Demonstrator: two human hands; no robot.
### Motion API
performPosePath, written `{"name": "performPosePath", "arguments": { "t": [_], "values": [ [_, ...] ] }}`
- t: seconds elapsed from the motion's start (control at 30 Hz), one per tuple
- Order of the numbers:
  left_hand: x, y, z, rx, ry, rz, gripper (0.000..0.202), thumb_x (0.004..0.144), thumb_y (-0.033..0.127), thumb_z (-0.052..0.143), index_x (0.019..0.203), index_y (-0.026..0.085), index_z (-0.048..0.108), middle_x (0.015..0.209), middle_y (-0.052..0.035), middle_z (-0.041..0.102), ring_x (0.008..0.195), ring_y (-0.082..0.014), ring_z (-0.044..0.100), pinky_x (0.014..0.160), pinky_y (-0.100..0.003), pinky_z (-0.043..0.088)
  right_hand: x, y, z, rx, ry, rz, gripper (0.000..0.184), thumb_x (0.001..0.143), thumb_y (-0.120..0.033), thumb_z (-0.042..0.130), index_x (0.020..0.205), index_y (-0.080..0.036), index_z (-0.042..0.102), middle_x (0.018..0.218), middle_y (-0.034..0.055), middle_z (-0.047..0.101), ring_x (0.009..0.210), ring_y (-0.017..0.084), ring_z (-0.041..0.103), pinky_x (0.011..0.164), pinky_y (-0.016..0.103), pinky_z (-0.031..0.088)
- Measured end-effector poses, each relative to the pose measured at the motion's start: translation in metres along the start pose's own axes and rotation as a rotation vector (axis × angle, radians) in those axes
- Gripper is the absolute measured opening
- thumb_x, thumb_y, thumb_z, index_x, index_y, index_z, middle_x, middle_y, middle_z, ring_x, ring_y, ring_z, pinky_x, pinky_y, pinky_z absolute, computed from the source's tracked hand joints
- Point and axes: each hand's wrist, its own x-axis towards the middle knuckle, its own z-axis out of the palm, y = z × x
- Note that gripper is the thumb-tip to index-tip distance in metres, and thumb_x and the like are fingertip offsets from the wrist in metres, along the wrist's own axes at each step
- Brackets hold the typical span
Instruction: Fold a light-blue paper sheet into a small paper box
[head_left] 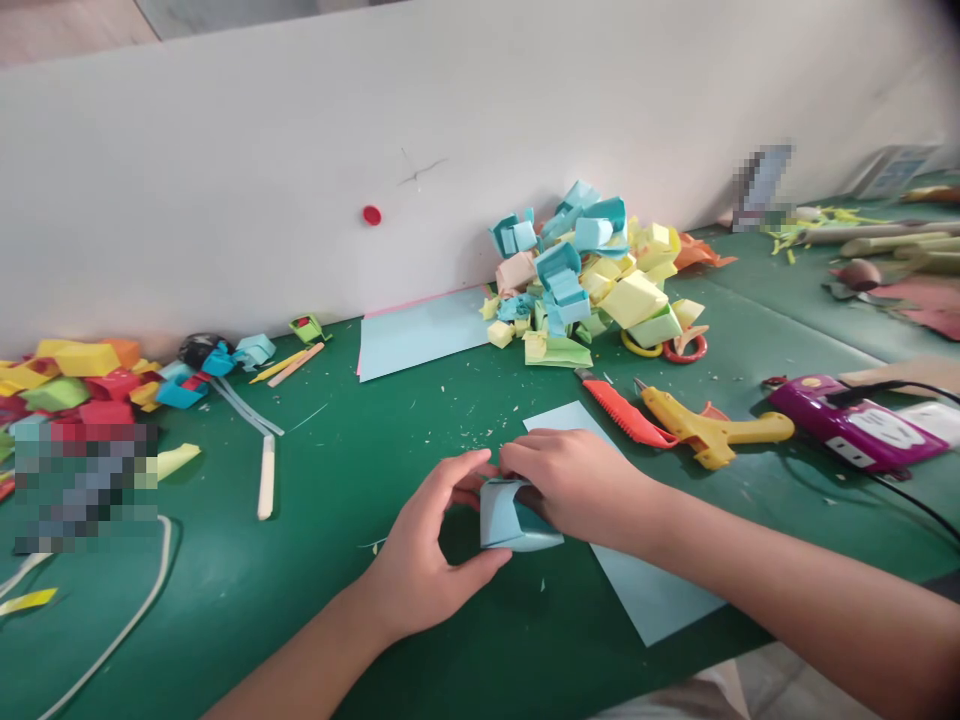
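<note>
A small light-blue folded paper box point(501, 517) is held between my hands above the green table point(337, 600). My left hand point(435, 540) grips it from the left, with the thumb under its lower edge and the fingers behind. My right hand point(574, 485) is closed on the box's upper right side, its fingertips partly hidden inside or behind the paper. Beneath my right forearm lies a light-blue paper sheet point(645, 600). Just beyond it are a red utility knife point(626, 410) and a yellow glue gun point(712, 425).
A heap of folded paper pieces point(577, 285) leans against the white partition point(225, 170). Flat blue sheets point(420, 335) lie beside it. Colourful paper boxes point(82, 375) and a white cable point(161, 580) are at left. A purple power strip point(855, 425) with black cords sits at right.
</note>
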Motion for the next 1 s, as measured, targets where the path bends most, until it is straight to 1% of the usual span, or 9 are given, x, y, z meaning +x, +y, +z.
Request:
{"name": "performPosePath", "arguments": {
  "t": [0.27,0.33,0.43,0.53,0.6,0.73,0.83,0.9,1.0],
  "values": [
    [-0.0013,-0.0033,-0.0004,-0.042,0.019,0.029,0.078,0.085,0.023,0.076,0.150,0.036,0.034,0.137,-0.0096,0.055,0.122,-0.0287,0.059,0.104,-0.046,0.053,-0.0001,0.0032,0.0050,0.043,0.038,-0.031,0.015,0.080,-0.005,0.057,0.085,-0.019,0.057,0.078,0.0020,0.064,0.069,0.016,0.055,0.056,0.028,0.028],
    [-0.0021,-0.0042,-0.0001,-0.076,0.035,0.048,0.080,0.085,0.022,0.076,0.151,0.037,0.034,0.137,-0.0093,0.054,0.123,-0.0284,0.058,0.105,-0.045,0.052,-0.0003,0.0036,0.0048,0.078,0.064,-0.036,0.018,0.077,-0.004,0.058,0.088,-0.019,0.059,0.080,0.0023,0.066,0.071,0.017,0.056,0.057,0.028,0.031],
    [-0.0027,-0.0047,0.0007,-0.148,0.055,0.119,0.083,0.084,0.018,0.076,0.152,0.036,0.032,0.137,-0.0095,0.053,0.123,-0.0272,0.057,0.105,-0.043,0.052,-0.0018,0.0051,0.0053,0.126,0.078,-0.057,0.028,0.072,-0.003,0.063,0.095,-0.018,0.063,0.085,0.0031,0.069,0.074,0.018,0.059,0.059,0.029,0.034],
    [-0.0031,-0.0040,0.0011,-0.190,0.047,0.178,0.083,0.084,0.015,0.075,0.153,0.034,0.032,0.136,-0.0098,0.051,0.122,-0.0253,0.057,0.106,-0.040,0.051,-0.0046,0.0064,0.0065,0.144,0.099,-0.097,0.023,0.072,-0.006,0.067,0.092,-0.017,0.064,0.082,0.0038,0.069,0.071,0.018,0.058,0.058,0.029,0.034],
    [-0.0033,-0.0033,0.0009,-0.197,0.047,0.189,0.082,0.084,0.014,0.074,0.152,0.034,0.034,0.136,-0.0095,0.051,0.121,-0.0244,0.057,0.106,-0.039,0.051,-0.0062,0.0068,0.0066,0.159,0.141,-0.123,0.021,0.073,-0.006,0.066,0.091,-0.017,0.064,0.080,0.0037,0.069,0.071,0.018,0.059,0.058,0.029,0.035],
    [-0.0022,-0.0014,-0.0006,-0.121,0.057,0.165,0.082,0.084,0.017,0.074,0.152,0.034,0.032,0.138,-0.0099,0.049,0.123,-0.0257,0.055,0.107,-0.041,0.050,-0.0064,0.0061,0.0035,0.196,0.235,-0.161,0.022,0.077,-0.005,0.063,0.095,-0.017,0.065,0.082,0.0037,0.070,0.071,0.017,0.060,0.059,0.028,0.037],
    [0.0010,0.0012,-0.0019,0.006,0.014,0.110,0.078,0.084,0.018,0.075,0.150,0.035,0.035,0.142,-0.0099,0.046,0.124,-0.0270,0.053,0.102,-0.040,0.052,-0.0053,0.0052,0.0008,0.179,0.274,-0.156,0.020,0.077,-0.007,0.064,0.094,-0.017,0.064,0.081,0.0042,0.070,0.070,0.018,0.059,0.058,0.027,0.036],
    [0.0033,0.0030,-0.0023,0.040,-0.004,0.090,0.072,0.085,0.016,0.072,0.146,0.036,0.040,0.142,-0.0090,0.046,0.122,-0.0261,0.054,0.098,-0.038,0.054,-0.0048,0.0048,0.0006,0.165,0.282,-0.139,0.022,0.075,-0.007,0.066,0.094,-0.017,0.064,0.081,0.0042,0.071,0.070,0.018,0.059,0.058,0.028,0.036],
    [0.0052,0.0047,-0.0029,-0.012,-0.009,0.057,0.067,0.084,0.013,0.071,0.141,0.034,0.045,0.139,-0.0084,0.047,0.119,-0.0252,0.056,0.096,-0.037,0.054,-0.0046,0.0040,0.0025,0.163,0.251,-0.094,0.026,0.073,-0.008,0.067,0.097,-0.018,0.065,0.084,0.0037,0.072,0.072,0.019,0.061,0.059,0.028,0.038]
  ]
}}
